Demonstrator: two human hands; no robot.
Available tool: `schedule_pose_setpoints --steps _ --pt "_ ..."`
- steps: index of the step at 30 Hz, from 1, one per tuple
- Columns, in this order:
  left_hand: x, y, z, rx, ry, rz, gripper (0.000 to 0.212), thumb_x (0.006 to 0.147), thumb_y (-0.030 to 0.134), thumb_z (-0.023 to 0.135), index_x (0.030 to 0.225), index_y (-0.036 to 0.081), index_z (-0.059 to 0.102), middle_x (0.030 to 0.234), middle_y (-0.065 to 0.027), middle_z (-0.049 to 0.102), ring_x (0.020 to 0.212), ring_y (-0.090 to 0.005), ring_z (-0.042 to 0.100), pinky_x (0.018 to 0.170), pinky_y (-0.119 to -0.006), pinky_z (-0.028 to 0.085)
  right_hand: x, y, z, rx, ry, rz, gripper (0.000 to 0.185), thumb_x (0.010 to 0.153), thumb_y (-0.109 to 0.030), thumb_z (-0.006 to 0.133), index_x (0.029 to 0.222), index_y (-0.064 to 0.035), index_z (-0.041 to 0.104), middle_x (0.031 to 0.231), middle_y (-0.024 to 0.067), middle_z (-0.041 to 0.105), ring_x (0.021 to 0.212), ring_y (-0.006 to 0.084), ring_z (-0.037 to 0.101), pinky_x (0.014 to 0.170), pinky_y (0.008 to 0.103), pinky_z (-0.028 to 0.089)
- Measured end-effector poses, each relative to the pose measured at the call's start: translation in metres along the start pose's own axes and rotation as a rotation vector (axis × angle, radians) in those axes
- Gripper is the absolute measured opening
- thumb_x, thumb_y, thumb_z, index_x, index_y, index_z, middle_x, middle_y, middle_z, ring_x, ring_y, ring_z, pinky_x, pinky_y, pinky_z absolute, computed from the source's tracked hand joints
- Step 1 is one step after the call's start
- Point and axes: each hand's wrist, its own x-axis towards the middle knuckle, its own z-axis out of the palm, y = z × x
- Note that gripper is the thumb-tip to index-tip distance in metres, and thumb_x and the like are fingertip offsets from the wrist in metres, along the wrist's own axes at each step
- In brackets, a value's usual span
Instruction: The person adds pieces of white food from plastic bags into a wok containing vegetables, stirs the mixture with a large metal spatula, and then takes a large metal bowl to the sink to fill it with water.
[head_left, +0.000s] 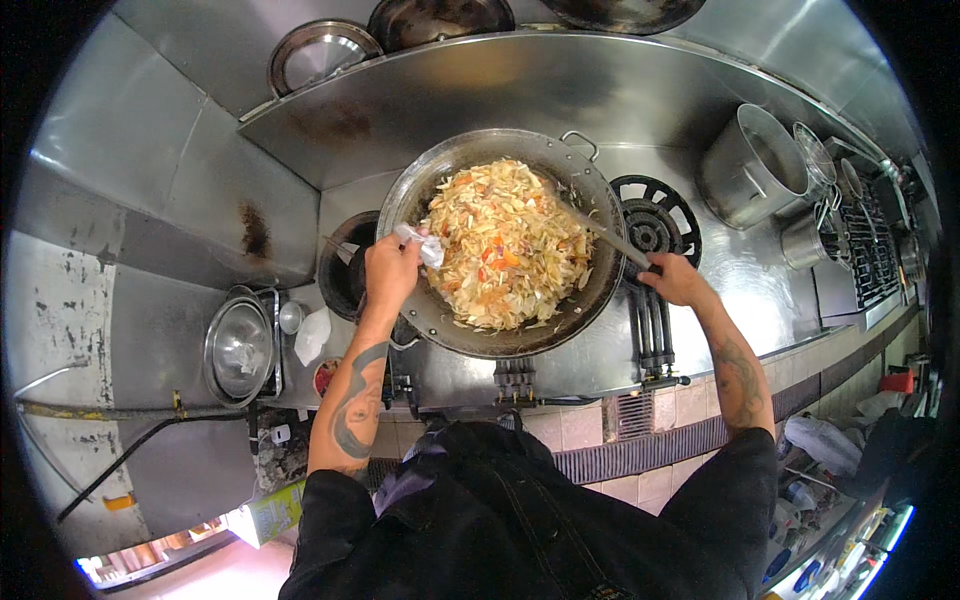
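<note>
A wide two-handled metal wok (517, 346) stands before me on the stove. It holds a large heap of shredded cabbage-like vegetables (502, 240) with orange and red pieces among them. My right hand (673, 279) grips the dark handle end of a long metal cooking utensil (613, 240). Its shaft crosses the wok's right rim and its far end is buried in the heap. At the wok's left rim, my left hand (390, 270) pinches a crumpled white cloth or paper (430, 250). I cannot tell whether this hand touches the rim.
A black cast-iron burner (652, 214) lies right of the wok, with a tall stockpot (742, 176) beyond it. Left are a dark pan (339, 274) and stacked steel bowls (234, 352). A steel backsplash (480, 90) rises behind; black gas pipes (651, 330) run along the front.
</note>
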Motion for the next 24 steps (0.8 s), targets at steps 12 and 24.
schedule_pose_setpoints --steps 12,24 --pt "0.009 -0.002 -0.001 -0.008 -0.003 -0.050 0.039 0.088 0.038 0.064 0.093 -0.001 0.070 0.068 -0.0111 0.068 0.061 -0.0179 0.066 0.059 -0.030 0.052 -0.082 -0.062 -0.028 -0.267 0.005 0.012 0.041 0.084 -0.024 0.062 0.122 -0.0075 0.055 0.076 0.0204 0.065 0.068 0.0400 0.063 0.065 0.0489 0.051" --pt "0.016 -0.013 0.002 0.008 -0.053 0.030 0.025 0.090 0.027 0.063 0.099 0.004 0.070 0.073 -0.0184 0.067 0.071 -0.0293 0.069 0.064 -0.035 0.051 -0.167 -0.130 -0.044 -0.455 0.061 -0.121 0.058 0.074 -0.004 0.058 0.131 -0.0157 0.054 0.078 0.0087 0.053 0.067 0.0258 0.061 0.057 0.0382 0.052"
